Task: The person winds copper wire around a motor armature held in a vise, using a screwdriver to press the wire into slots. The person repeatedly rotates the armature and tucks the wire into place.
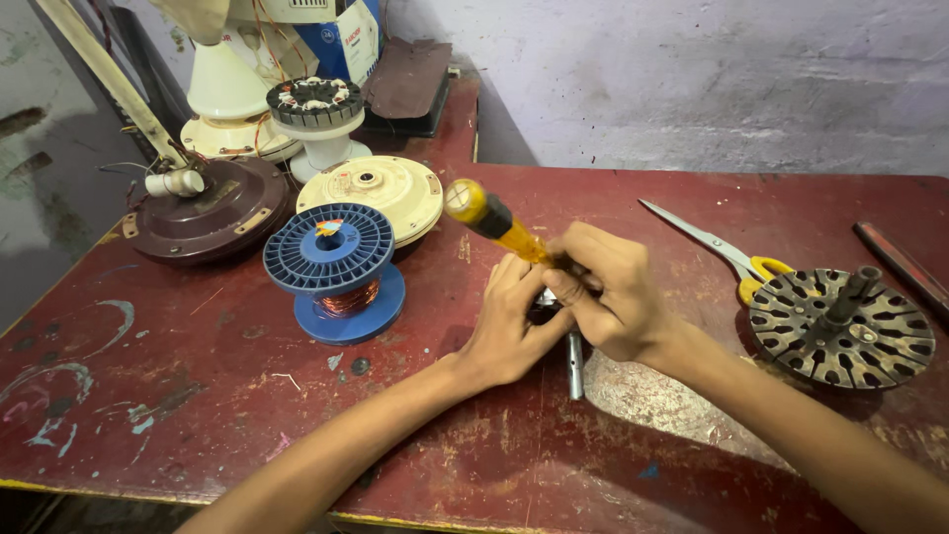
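R hand point(608, 292) clamped round yellow screwdriver point(491, 219), tip down into small metal part point(547, 300) mid-table point(198, 396). L hand point(509, 326) wraps that part & its shaft point(575, 364). Risk: tip slips, jabs L fingers; the part's barely braced.

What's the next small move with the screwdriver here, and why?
Probably steady the small metal part with the left hand and turn the yellow-handled screwdriver in place. The right hand already grips it low on the handle, tilted, with the tip hidden between both hands. The shaft lies flat on the red table, so it could roll.
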{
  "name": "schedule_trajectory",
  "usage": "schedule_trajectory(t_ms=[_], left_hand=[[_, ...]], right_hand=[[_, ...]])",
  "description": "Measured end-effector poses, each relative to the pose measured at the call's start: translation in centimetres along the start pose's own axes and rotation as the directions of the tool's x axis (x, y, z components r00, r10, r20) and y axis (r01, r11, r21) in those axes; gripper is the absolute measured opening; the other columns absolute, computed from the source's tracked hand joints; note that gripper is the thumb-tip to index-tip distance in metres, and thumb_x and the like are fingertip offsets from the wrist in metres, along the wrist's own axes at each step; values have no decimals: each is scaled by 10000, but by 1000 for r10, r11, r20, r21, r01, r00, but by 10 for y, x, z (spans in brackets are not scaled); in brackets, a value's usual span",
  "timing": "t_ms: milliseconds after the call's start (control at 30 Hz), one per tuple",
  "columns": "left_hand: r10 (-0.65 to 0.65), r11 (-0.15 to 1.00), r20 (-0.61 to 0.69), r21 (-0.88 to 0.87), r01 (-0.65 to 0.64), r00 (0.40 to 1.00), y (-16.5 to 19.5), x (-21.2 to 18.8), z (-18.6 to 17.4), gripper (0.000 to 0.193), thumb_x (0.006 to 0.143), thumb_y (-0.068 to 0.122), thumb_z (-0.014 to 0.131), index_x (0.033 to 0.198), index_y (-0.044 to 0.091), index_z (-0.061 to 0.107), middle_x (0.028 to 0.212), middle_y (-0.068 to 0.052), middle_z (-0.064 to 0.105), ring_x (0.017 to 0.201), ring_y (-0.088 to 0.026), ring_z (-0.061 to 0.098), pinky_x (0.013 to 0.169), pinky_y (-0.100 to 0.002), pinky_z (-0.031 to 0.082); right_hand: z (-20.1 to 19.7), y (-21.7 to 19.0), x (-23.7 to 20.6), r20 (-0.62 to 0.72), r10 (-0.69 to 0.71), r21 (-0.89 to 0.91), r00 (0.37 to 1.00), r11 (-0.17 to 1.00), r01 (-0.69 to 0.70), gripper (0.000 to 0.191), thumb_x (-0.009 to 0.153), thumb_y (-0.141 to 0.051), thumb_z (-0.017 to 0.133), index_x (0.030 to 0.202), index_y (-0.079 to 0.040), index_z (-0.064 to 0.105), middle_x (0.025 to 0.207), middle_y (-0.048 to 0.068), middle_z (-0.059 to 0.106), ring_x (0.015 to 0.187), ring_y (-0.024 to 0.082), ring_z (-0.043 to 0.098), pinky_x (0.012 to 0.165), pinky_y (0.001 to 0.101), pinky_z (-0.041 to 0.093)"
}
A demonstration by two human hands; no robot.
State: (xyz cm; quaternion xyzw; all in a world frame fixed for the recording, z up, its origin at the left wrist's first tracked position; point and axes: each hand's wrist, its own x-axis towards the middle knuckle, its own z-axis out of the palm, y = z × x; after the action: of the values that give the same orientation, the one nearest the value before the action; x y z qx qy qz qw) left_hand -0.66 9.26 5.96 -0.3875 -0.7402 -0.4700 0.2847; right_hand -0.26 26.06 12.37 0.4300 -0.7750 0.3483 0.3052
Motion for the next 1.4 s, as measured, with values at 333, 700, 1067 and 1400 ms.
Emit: schedule_trajectory(t_ms=[333, 700, 1067, 1400], left_hand=[[-2, 999, 14, 44, 2, 1000, 1, 3, 4, 306, 926, 244, 715, 1143, 49, 623, 967, -98, 503, 937, -271, 497, 840, -408, 388], [8, 996, 12, 89, -9, 1000, 2, 7, 9, 360, 940, 355, 745, 1087, 45, 641, 943, -95, 461, 924, -268, 474, 833, -413, 384], [13, 997, -7, 78, -12, 1000, 7, 7, 7, 357, 927, 364, 759, 1085, 57, 669, 967, -91, 493, 933, -272, 498, 838, -409, 399], [-9, 999, -30, 41, 11, 1000, 1, 1, 6, 347, 925, 317, 772, 1147, 59, 707, 991, -86, 566, 944, -254, 531, 846, -389, 426]], right_hand=[[-4, 4, -6, -67, 49, 40, 997, 998, -46, 327, 1009, -290, 628, 857, -1, 606, 691, 63, 483, 568, 142, 421, 528, 320, 290], [-2, 17, -9, -142, 112, 312, 983, 948, -63, 352, 917, -219, 626, 644, -71, 460, 663, -15, 418, 554, 85, 380, 514, 259, 274], [-1, 25, -17, -188, 268, 532, 945, 836, -132, 402, 1005, -148, 562, 628, -52, 461, 677, -6, 393, 579, 72, 386, 522, 265, 339], [-3, 36, -13, -343, 445, 773, 827, 634, -21, 474, 1011, -193, 497, 589, -129, 290, 570, 4, 346, 502, 118, 312, 503, 297, 264]])
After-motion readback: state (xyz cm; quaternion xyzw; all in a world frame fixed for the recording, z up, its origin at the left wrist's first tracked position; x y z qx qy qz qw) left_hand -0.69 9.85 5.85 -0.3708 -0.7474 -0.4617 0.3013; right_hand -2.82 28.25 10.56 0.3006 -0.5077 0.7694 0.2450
